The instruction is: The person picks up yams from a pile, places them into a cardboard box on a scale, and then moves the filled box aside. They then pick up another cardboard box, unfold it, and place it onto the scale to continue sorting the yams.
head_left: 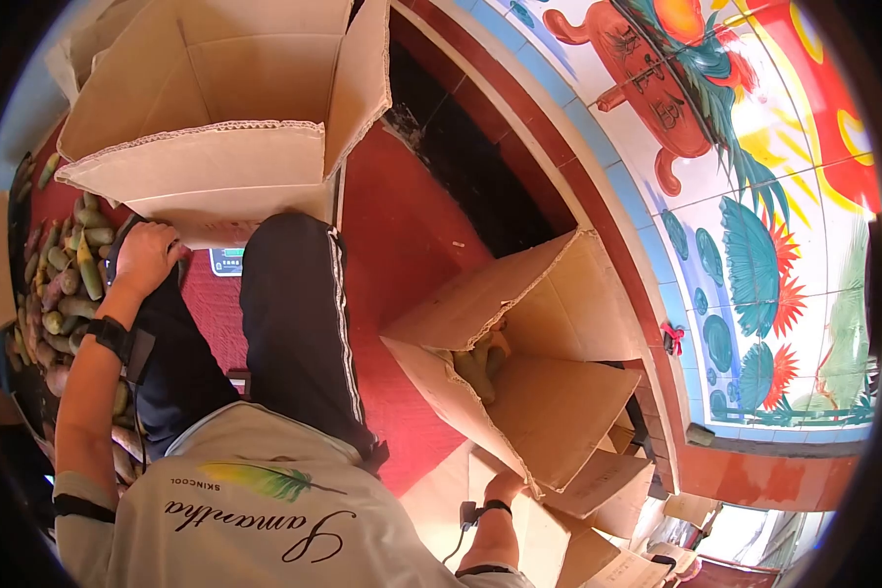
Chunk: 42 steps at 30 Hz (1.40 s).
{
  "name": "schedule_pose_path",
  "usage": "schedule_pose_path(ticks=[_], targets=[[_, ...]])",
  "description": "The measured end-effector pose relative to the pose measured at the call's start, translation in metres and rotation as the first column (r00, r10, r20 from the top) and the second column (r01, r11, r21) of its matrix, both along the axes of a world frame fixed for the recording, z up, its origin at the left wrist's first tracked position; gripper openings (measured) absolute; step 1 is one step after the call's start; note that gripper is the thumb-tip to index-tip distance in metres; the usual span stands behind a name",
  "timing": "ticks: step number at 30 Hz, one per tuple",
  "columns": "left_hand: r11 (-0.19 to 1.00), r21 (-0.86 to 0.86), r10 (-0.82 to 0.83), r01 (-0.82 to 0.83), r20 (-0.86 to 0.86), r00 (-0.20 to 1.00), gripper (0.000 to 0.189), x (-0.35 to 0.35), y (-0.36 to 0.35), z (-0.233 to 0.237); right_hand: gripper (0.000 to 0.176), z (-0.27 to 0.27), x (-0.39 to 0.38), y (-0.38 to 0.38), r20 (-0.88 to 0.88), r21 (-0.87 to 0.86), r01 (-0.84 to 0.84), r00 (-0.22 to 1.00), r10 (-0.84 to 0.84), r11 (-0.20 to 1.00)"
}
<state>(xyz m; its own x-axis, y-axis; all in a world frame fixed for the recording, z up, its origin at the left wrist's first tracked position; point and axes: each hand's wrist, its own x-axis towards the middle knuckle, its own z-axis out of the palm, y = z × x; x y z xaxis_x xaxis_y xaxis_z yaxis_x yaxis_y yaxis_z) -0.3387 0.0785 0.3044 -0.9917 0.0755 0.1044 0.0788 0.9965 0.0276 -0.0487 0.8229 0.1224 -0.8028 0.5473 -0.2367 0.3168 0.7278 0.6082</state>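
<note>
The left hand (145, 257) lies on 1 knee (170, 292), beside the piled vegetables (90, 272); the right hand (505, 486) is at the carton (480, 304)'s lower edge. I cannot tell either hand's finger state.

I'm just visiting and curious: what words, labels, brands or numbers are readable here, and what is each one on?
"SKINCOOL": small capitals on the light shirt, upside down in view.
"Samantha": large script, same shirt, also upside down.
Tiled wall painting: characters on the red shape, too slanted and unclear to read surely.
Small device by the knees: marks on its face, too small.
Large cardboard box: faint reddish marks low down, too blurred.
</note>
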Motion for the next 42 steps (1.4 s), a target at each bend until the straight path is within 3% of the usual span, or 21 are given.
schedule_pose_path(ticks=[1,2,4,8,10,17,20,21,22,24,26,28,30,32,33,35,39,41,42], targets=[[1.000,-0.001,0.004,-0.004,0.003,1.000,0.017,0.000,-0.001,-0.001,0.027,-0.021,0.019,0.018,0.119,-0.052,0.104,0.988,-0.098,0.993],[1.000,-0.002,0.007,-0.007,0.007,1.000,0.017,-0.001,-0.002,-0.001,0.032,0.035,-0.005,-0.039,0.438,0.140,0.099,0.886,-0.152,0.985],[1.000,-0.007,0.009,-0.009,0.023,1.000,0.017,-0.002,-0.002,-0.001,0.036,0.009,0.042,-0.019,0.301,0.086,0.209,0.927,-0.225,0.974],[0.999,-0.027,-0.026,0.027,0.026,0.999,0.017,-0.002,-0.002,0.000,0.039,0.000,0.118,-0.008,0.594,0.192,0.333,0.709,-0.379,0.923],[0.999,-0.039,-0.022,0.023,0.026,0.999,0.017,-0.004,-0.001,0.000,0.038,0.030,0.138,-0.026,0.557,0.162,0.364,0.733,-0.389,0.917],[0.999,-0.018,-0.043,0.043,0.011,0.999,0.012,-0.002,-0.002,-0.004,0.039,0.078,0.064,-0.060,0.627,-0.021,0.639,0.607,-0.488,0.769],[0.999,0.001,-0.040,0.040,-0.001,0.999,0.011,-0.002,0.001,-0.003,0.043,0.030,0.017,-0.054,0.512,-0.421,0.473,0.828,-0.228,0.774],[0.999,0.002,-0.038,0.038,-0.007,0.999,0.011,-0.001,0.001,-0.004,0.049,-0.047,0.027,-0.018,0.367,-0.598,0.211,0.930,0.031,0.773],[0.999,0.004,-0.046,0.046,-0.016,0.999,0.010,-0.002,0.001,-0.005,0.051,-0.041,-0.007,-0.042,0.283,-0.658,0.111,0.953,0.108,0.745],[0.998,0.003,-0.059,0.060,-0.028,0.998,0.010,-0.002,0.001,-0.004,0.039,0.046,-0.091,-0.146,0.096,-0.814,0.075,0.995,0.006,0.575],[0.997,0.022,-0.068,0.069,-0.038,0.997,0.009,-0.002,0.001,-0.001,0.035,0.034,-0.133,-0.179,-0.096,-0.829,-0.221,0.961,0.258,0.514],[0.997,0.023,-0.070,0.071,-0.046,0.996,0.009,-0.001,-0.001,-0.001,0.033,0.052,-0.170,-0.224,-0.204,-0.863,-0.311,0.935,0.289,0.398],[0.997,0.032,-0.071,0.073,-0.054,0.996,0.009,-0.001,-0.002,-0.002,0.032,0.056,-0.200,-0.260,-0.304,-0.829,-0.429,0.884,0.355,0.359],[0.999,0.023,-0.037,0.038,-0.046,0.998,0.009,0.000,-0.004,-0.002,0.029,0.048,-0.222,-0.286,-0.541,-0.746,-0.620,0.777,0.323,0.242],[0.999,0.024,-0.038,0.039,-0.048,0.998,0.009,0.002,-0.004,-0.001,0.029,0.049,-0.232,-0.296,-0.542,-0.745,-0.621,0.776,0.322,0.243],[0.999,0.035,-0.024,0.026,-0.045,0.999,0.010,0.003,-0.005,0.002,0.025,0.066,-0.252,-0.320,-0.611,-0.649,-0.735,0.657,0.441,0.196],[0.998,0.062,-0.023,0.027,-0.063,0.998,0.011,0.006,-0.008,0.001,0.020,0.039,-0.280,-0.329,-0.594,-0.493,-0.829,0.544,0.593,0.266],[0.997,0.078,-0.020,0.027,-0.078,0.997,0.011,0.006,-0.009,0.000,0.020,0.024,-0.291,-0.329,-0.362,-0.555,-0.688,0.706,0.608,0.468],[0.997,0.080,-0.019,0.026,-0.079,0.997,0.011,0.007,-0.010,-0.001,0.020,0.016,-0.294,-0.330,-0.362,-0.554,-0.689,0.705,0.610,0.468]])
